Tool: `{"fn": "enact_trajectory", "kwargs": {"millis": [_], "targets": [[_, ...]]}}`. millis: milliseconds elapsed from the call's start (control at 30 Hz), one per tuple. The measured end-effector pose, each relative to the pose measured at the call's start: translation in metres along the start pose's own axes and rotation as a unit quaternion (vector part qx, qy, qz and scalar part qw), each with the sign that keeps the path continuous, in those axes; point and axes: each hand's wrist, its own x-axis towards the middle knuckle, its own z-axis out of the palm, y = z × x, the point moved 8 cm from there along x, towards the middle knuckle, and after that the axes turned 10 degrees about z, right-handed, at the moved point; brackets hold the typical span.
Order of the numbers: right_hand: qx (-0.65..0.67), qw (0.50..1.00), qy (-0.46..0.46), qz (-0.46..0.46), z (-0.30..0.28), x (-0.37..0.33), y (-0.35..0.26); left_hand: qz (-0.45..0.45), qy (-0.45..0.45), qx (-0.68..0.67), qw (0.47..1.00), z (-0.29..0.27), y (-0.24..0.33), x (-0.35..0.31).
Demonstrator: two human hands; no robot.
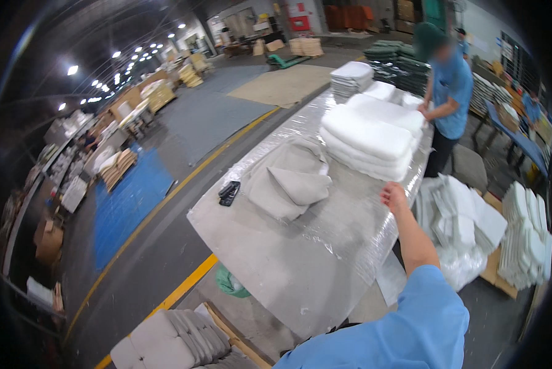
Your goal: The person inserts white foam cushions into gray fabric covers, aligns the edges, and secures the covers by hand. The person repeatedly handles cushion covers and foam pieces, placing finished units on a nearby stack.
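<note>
Right hand [394,195] loosely curled, empty, at the worktop [300,270] edge, just under the white foam pad stack [371,138] at 1 o'clock. Left hand out of view. Grey fabric covers [288,178] at 11. Risk: slick plastic wrap lets the stack slide off.

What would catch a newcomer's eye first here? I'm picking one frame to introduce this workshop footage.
Probably the tall stack of white foam pads at the far end of the plastic-wrapped table, where a co-worker in blue stands. Nearer, a heap of grey fabric covers lies mid-table, and the person's right hand reaches toward the foam.
</note>
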Motion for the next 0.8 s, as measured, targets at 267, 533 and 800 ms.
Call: {"fn": "enact_trajectory", "kwargs": {"millis": [267, 533, 800], "targets": [[0.099, 0.981, 0.162, -0.048, 0.028, 0.095, -0.079, -0.054, 0.048, 0.002, 0.997, 0.008, 0.021, 0.017], [0.263, 0.935, 0.232, -0.053, 0.050, 0.108, -0.115, -0.096, 0.064, 0.006, 0.993, -0.004, 0.013, 0.033], [0.189, 0.955, 0.199, -0.115, 0.124, 0.087, -0.167, -0.075, 0.052, 0.004, 0.996, -0.011, 0.012, 0.044]]}}
